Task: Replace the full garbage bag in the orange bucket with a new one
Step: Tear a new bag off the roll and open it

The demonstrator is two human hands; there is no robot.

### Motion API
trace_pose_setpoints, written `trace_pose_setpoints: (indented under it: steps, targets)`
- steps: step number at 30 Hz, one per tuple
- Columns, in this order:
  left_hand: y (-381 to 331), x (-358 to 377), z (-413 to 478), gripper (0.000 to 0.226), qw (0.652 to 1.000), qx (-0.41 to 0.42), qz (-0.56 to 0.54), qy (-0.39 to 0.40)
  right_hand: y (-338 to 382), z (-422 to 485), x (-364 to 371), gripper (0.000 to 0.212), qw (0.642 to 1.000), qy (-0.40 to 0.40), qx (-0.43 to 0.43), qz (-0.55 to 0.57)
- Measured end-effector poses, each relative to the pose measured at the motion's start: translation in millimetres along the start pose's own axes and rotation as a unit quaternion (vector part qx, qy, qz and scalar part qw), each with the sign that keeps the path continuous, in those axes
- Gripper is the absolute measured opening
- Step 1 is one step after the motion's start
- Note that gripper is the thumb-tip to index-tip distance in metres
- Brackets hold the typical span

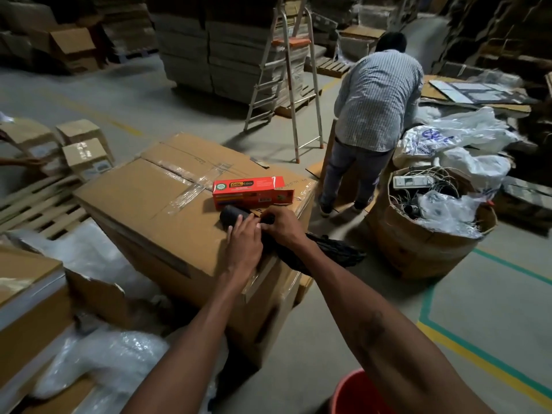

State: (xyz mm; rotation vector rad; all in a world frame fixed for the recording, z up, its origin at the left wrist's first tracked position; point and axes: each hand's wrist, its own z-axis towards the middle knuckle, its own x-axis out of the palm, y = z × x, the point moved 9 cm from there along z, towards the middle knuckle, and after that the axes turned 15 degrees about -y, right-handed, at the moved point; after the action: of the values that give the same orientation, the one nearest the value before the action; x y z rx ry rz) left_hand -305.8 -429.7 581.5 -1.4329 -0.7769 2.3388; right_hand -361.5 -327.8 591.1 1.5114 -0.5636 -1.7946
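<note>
A roll of black garbage bags point(231, 216) lies on top of a big taped cardboard box point(155, 210). My left hand point(243, 245) presses flat on the roll with straight fingers. My right hand point(282, 227) pinches the black bag at the roll's end; the loose bag point(331, 251) trails off the box edge under my right forearm. A red bag carton point(251, 191) lies open just behind the roll. The orange bucket point(361, 394) shows only its rim at the bottom edge, below my right arm.
A person in a striped shirt point(378, 100) bends over close behind the box. A cardboard drum full of cables and plastic point(430, 231) stands to the right. A stepladder point(286, 85), wooden pallets point(38, 204) and bubble wrap point(98, 357) surround me.
</note>
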Motion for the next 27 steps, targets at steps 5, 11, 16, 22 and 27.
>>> trace_pose_setpoints:
  steps: [5,11,16,22,27]
  targets:
    - [-1,21,-8,0.054,0.99,0.045,0.093,0.097,-25,-4,-7,0.034,0.994,-0.044,0.078,0.058]
    - [-8,18,-2,0.056,0.99,0.024,0.107,0.089,-54,-15,-63,0.013,0.958,-0.137,0.144,0.207]
    - [-11,33,-8,0.068,0.979,0.027,0.133,0.154,-88,-38,-101,0.015,0.903,-0.154,0.229,0.329]
    - [-13,44,-12,0.08,0.969,0.055,0.138,0.197,-134,-76,-131,0.025,0.779,-0.177,0.332,0.502]
    - [-28,44,-14,0.08,0.975,0.063,0.154,0.149,-155,-98,-149,0.029,0.733,-0.205,0.347,0.548]
